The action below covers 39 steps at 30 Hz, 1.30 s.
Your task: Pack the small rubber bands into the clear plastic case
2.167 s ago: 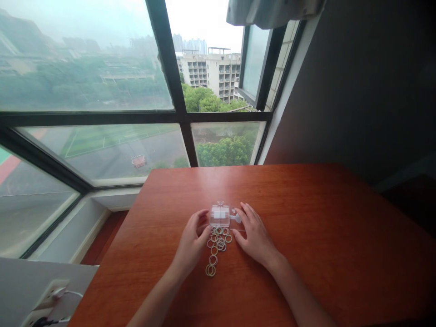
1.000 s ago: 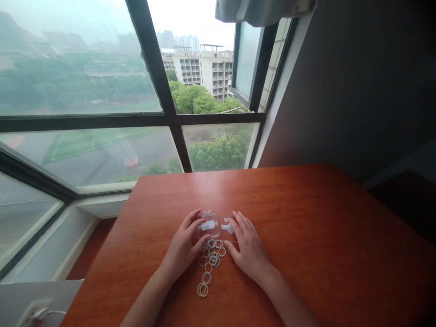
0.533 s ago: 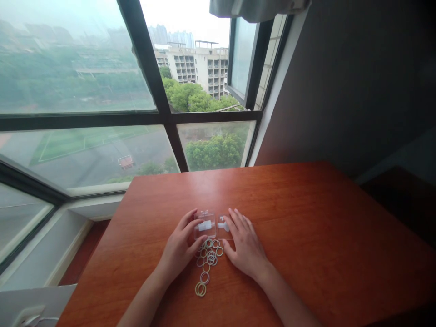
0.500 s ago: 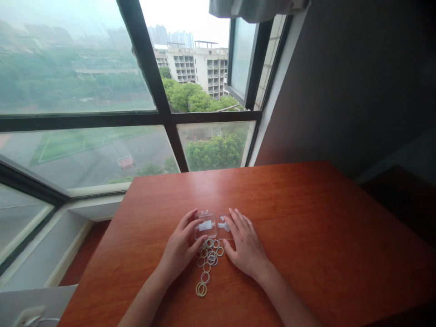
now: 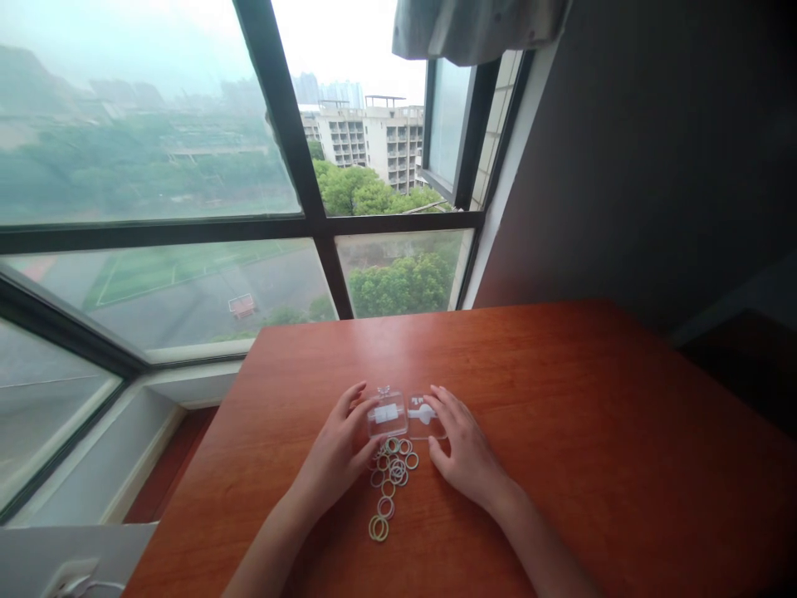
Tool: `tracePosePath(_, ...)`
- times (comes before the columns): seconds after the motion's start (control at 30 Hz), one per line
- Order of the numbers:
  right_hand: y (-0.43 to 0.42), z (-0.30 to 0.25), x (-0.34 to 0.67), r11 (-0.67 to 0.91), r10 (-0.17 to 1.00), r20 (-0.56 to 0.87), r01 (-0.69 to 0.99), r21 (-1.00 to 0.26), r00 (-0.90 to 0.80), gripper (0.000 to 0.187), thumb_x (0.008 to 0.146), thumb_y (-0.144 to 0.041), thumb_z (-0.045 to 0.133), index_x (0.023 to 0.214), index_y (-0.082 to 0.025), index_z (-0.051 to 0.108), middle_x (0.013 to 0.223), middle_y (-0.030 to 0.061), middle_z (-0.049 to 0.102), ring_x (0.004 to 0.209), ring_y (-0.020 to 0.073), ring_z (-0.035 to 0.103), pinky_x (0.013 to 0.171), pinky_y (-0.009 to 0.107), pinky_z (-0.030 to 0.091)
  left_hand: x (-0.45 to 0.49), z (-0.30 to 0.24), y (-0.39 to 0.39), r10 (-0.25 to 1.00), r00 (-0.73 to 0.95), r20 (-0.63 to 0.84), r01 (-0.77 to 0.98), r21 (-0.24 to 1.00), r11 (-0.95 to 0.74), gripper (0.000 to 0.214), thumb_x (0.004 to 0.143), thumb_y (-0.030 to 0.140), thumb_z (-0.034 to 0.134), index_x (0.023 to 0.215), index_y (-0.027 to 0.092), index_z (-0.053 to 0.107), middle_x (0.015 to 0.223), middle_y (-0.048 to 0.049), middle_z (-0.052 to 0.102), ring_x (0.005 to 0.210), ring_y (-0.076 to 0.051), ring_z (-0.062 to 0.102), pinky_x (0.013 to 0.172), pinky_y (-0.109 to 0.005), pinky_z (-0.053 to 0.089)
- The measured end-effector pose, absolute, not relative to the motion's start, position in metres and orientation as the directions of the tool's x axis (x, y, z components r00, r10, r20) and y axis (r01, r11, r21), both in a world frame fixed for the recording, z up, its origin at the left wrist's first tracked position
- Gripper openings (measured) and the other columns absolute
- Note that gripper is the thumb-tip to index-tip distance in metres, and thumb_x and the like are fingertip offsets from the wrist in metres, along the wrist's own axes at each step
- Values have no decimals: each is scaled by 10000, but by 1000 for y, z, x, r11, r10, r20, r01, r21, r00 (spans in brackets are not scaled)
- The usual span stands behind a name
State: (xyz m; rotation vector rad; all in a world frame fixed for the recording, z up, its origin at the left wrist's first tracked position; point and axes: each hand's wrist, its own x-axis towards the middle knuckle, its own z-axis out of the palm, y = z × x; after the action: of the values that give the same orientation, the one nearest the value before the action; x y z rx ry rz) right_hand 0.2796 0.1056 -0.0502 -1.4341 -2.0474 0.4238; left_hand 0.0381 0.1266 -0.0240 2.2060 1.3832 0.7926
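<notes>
A clear plastic box with a white label lies opened out flat on the table, its clear lid to the right with a white shape on it. My left hand curls round the box's left side, fingers at the upper edge and thumb near the lower corner, gripping it. My right hand is open, its fingers spread at the lid's right edge and its thumb apart from the index finger. Just below the box lie several pale hair ties in a loose pile, trailing down to two yellowish ones.
The reddish-brown wooden table stretches widely around my hands. Beyond its far edge is a dark-framed window, with one pane swung outward. A dark wall rises on the right. At lower left is a white cable.
The view has shifted, so everything sits a little farther right and lower at the top. My right hand has drawn slightly right, uncovering more of the lid. My left hand stays at the box.
</notes>
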Motion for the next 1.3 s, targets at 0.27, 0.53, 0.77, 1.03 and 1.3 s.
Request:
tracePosePath(0.27, 109, -52, 282, 322, 942, 290, 697, -641, -168, 600, 765, -88, 415, 1352, -200, 471, 1457, 75, 414, 1363, 218, 361, 1131, 423, 341, 34, -14, 126, 911, 318, 263, 679, 607, -412, 348, 868, 284, 554, 1213, 244, 572, 1422, -111, 408, 1302, -275, 440, 1071, -444, 419)
tracePosePath(0.53, 106, -53, 280, 313, 942, 293, 735, -602, -162, 511, 820, -141, 436, 1326, -185, 489, 1413, 97, 460, 1309, 224, 429, 1106, 414, 379, 33, -10, 112, 927, 286, 244, 731, 570, -376, 332, 875, 291, 528, 1201, 255, 584, 1306, -103, 499, 1156, -249, 555, 967, -405, 506)
tracePosePath(0.77, 105, -48, 277, 380, 923, 279, 734, -563, -265, 526, 823, -93, 399, 1338, -160, 485, 1432, 102, 448, 1328, 207, 408, 1124, 399, 360, 37, -19, 111, 879, 409, 244, 752, 456, -476, 228, 890, 204, 479, 971, 253, 686, 1330, -69, 537, 1153, -241, 576, 971, -380, 495)
tracePosePath(1.03, 109, -53, 272, 396, 912, 334, 723, -566, -238, 482, 853, -119, 424, 1326, -177, 500, 1432, 110, 446, 1341, 229, 386, 1123, 427, 355, 34, -13, 112, 889, 377, 260, 740, 492, -458, 233, 864, 200, 516, 1029, 236, 678, 1302, -86, 534, 1099, -212, 589, 940, -317, 488)
tracePosePath(1.3, 105, -47, 279, 417, 892, 396, 733, -538, -216, 436, 843, -168, 489, 1274, -219, 529, 1338, 103, 506, 1248, 261, 450, 1060, 464, 412, 31, 23, 80, 924, 278, -262, 895, 420, -151, 330, 760, 378, 667, 1061, 262, 597, 745, 26, 654, 695, -173, 622, 585, -233, 373)
